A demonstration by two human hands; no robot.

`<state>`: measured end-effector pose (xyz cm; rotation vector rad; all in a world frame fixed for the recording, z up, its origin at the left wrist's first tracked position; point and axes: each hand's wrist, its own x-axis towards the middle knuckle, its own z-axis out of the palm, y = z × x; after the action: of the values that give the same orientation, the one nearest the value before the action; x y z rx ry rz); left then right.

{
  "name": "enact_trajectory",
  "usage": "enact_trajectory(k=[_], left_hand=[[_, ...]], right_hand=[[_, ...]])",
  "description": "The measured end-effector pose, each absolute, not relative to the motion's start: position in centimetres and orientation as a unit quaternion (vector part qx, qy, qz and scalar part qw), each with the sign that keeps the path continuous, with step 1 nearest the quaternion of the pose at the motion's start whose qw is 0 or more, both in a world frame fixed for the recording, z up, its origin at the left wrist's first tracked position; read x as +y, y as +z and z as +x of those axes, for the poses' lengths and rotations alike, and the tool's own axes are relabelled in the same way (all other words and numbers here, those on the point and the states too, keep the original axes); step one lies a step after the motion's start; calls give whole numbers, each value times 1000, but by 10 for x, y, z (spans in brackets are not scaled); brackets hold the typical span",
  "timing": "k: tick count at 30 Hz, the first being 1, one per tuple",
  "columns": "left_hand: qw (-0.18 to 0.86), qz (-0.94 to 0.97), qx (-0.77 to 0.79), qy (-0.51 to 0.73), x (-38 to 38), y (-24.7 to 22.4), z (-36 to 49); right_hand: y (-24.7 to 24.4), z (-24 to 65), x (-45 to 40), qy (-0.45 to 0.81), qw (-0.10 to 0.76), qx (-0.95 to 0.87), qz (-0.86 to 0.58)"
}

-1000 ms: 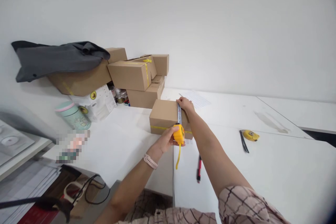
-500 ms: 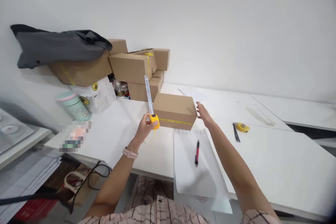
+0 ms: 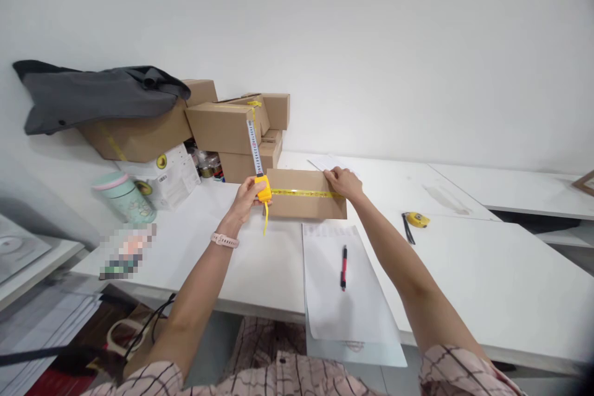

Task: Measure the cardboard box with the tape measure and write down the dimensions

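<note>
A yellow tape measure (image 3: 263, 188) is in my left hand (image 3: 245, 199), with its metal blade pulled out and pointing up and away; a yellow strap hangs below the case. Just right of it, a brown cardboard box (image 3: 304, 207) with a strip of yellow tape along it is tilted on the table. My right hand (image 3: 344, 183) grips the box's far right edge, fingers over the top and thumb out of sight. The left fingers are close against the box's left end; whether they touch it I cannot tell.
Paper sheets (image 3: 325, 303) with a red and black pen (image 3: 344, 267) lie in front. Another yellow tape measure (image 3: 418, 219) rests to the right. Stacked cardboard boxes (image 3: 218, 127), a dark grey cloth (image 3: 102, 93) and a mint tumbler (image 3: 125, 198) stand at the left.
My right hand has moved from beside the box onto its right edge. The box has tipped so its taped side faces up more. My left hand with the tape measure has risen slightly.
</note>
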<state>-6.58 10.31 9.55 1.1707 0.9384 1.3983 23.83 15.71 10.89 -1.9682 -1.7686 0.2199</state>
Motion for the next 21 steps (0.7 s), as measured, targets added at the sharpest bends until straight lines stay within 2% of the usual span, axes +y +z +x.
enact_trajectory(k=[4,10,14,21], left_hand=[[485,520,348,612,83,87,-41],[646,581,279,410,45,38,-7],[700,527,287,388,39,15,-4],[722,499,281,387,34,-1,-5]], right_hand=[[105,222,181,-28,241,-694,-678],[100,213,195,-17,233,-689,-686],[97,211,195,-23,229,-687,-689],[102,202,195,1,244,-669,-703]])
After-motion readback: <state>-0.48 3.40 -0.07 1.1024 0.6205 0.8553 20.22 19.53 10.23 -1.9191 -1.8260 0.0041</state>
